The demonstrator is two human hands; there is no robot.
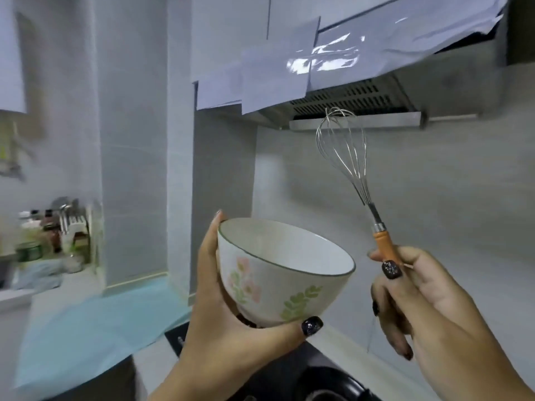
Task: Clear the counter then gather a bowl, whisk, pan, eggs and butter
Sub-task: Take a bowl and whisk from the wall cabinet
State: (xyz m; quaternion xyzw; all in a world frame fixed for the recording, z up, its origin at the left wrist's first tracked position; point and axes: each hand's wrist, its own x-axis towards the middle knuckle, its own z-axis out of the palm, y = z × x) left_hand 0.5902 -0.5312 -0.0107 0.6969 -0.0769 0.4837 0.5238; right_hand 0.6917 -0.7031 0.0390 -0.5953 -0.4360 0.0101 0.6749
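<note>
**Both hands full: bowl and whisk in the air**

Left hand (228, 322) cups the bowl (278, 273) from below and behind, my thumb under its near side and my fingers wrapped up its far wall to the rim. I hold it tipped a little toward me, so its white inside shows and looks bare. Cradling it this way keeps the weight in my palm, which I judge safer than pinching the rim.

Right hand (428, 302) pinches the whisk (356, 180) by the low end of its orange handle, thumb on top, fingers curled beneath. The wire head stands up and leans left, just under the hood (356, 108). Held upright like that, the wires stay away from the bowl and the wall.

Both things are well above the counter (95, 328), neither set down yet. A pale blue cloth covers the counter to my lower left; I take that as the likely spot for them. Below my wrists sits the dark stove (304, 369). Far left, blurred, jars and bottles (43, 235) crowd a shelf corner.

By my reckoning two of the five things are in hand. I see no pan, eggs or butter from here.
</note>
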